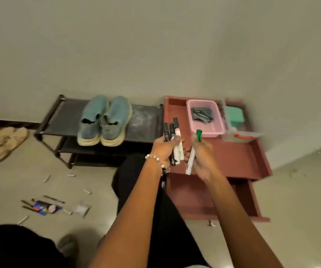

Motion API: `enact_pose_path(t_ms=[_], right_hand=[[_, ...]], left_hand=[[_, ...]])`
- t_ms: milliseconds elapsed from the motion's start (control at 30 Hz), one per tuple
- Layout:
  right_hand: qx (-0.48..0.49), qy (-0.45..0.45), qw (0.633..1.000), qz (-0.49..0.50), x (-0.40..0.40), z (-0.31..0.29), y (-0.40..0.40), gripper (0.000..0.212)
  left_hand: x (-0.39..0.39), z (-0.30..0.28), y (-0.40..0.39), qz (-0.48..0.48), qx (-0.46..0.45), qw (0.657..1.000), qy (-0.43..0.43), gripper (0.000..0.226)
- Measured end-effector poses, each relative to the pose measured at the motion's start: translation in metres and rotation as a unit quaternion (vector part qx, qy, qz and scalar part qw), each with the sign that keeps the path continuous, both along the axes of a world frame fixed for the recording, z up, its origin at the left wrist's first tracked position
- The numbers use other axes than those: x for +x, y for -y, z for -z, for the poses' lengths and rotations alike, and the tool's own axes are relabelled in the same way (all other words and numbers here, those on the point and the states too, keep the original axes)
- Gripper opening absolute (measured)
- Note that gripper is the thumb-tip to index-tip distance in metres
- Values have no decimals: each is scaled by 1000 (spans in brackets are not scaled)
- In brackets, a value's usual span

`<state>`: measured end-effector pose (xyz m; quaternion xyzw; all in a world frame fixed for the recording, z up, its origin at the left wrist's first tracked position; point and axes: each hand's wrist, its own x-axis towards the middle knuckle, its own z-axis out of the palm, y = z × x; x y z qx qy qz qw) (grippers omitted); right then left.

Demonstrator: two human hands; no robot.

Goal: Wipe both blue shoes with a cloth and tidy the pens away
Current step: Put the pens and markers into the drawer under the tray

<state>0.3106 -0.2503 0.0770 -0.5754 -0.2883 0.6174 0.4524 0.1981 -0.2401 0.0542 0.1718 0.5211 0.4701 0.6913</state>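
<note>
We are on the pens now, by our reading, with the shoe wiping behind us or set aside: both blue shoes (104, 120) sit side by side on the top shelf of the black shoe rack (146, 120), toes toward the wall, and neither hand touches them.

Our left hand (164, 147) is curled round a bunch of black-capped markers (172, 139), held upright. Our right hand (202, 153) pinches a single green-capped marker (194, 151), just beside the bunch. Both hands hover over the reddish tabletop (238, 157), in front of the pink basket (206, 118), which holds a dark crumpled cloth (202, 114). An open drawer (190, 198) shows below the tabletop.

Next we likely need to join the green marker to the bunch, or set all of them down in one place; basket or drawer both look possible, and we cannot tell which is meant. More pens (53, 199) and small bits lie scattered on the floor (90, 176) to the left, well apart from our hands, so further gathering probably remains.
</note>
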Motion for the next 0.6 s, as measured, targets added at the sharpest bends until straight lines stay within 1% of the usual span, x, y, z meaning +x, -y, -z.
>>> enact_pose_path(t_ms=[33,67,133,200,267,333,400,467,533,600], right_hand=[[-12,-5,1000,9,23,5,7,13],[-29,-14,999,22,45,12,14,12],[-72,-31,995,53,83,32,31,19],[-112,-40,989,86,114,54,47,21],[-133,-42,984,109,140,73,61,17],[-147,-26,980,133,159,90,72,9],[-179,13,971,161,175,110,78,7],[-224,85,955,173,189,139,76,5],[-256,170,938,159,201,170,68,10],[-279,250,920,116,210,196,58,21]], left_hand=[[21,5,1,25,-13,1000,1,10],[40,13,4,48,-28,998,5,10],[73,36,11,85,-67,994,9,11],[99,59,22,114,-106,988,1,6],[121,78,35,150,-144,978,-6,6],[132,94,42,188,-177,966,-31,6],[137,111,42,235,-205,948,-64,10],[140,125,39,272,-221,933,-83,10],[145,137,37,284,-242,924,-87,11],[153,150,38,288,-272,915,-74,7]])
